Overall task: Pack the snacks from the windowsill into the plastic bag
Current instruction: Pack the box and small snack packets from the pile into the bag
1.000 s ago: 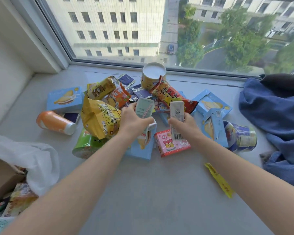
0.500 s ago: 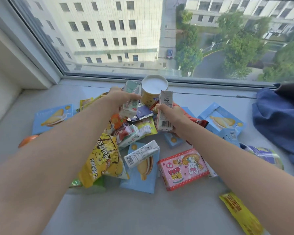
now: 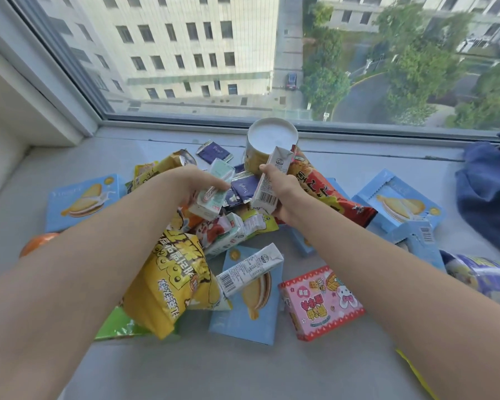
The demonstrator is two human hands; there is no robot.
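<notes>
1. Two hands work over a pile of snacks on the windowsill [image 3: 344, 368]; only the head view is available.
2. Left hand [image 3: 194, 183]: fingers closed around a pale green drink carton [image 3: 214, 189], held tilted above the middle of the pile.
3. Right hand [image 3: 283, 192]: fingers closed around a white drink carton [image 3: 272, 180] with a barcode on its near end, held just in front of the yellow can [image 3: 272, 142] with a white lid at the far edge of the sill.
4. Near the left forearm lies a yellow snack bag [image 3: 168, 281], resting partly on a green packet [image 3: 119, 324].
5. A second white carton [image 3: 248, 269] lies on a blue biscuit box [image 3: 248, 313] at near centre; a pink box [image 3: 321, 301] sits just right of it.
6. Further blue biscuit boxes lie at far left [image 3: 81, 200] and far right [image 3: 399, 203].
7. A red snack bag [image 3: 326, 192] extends right from behind the right hand.
8. Dark blue sachets [image 3: 214, 151] lie between the two held cartons and toward the window.
9. Blue cloth [image 3: 491, 192] occupies the right edge.
10. Plastic bag: not in view.
</notes>
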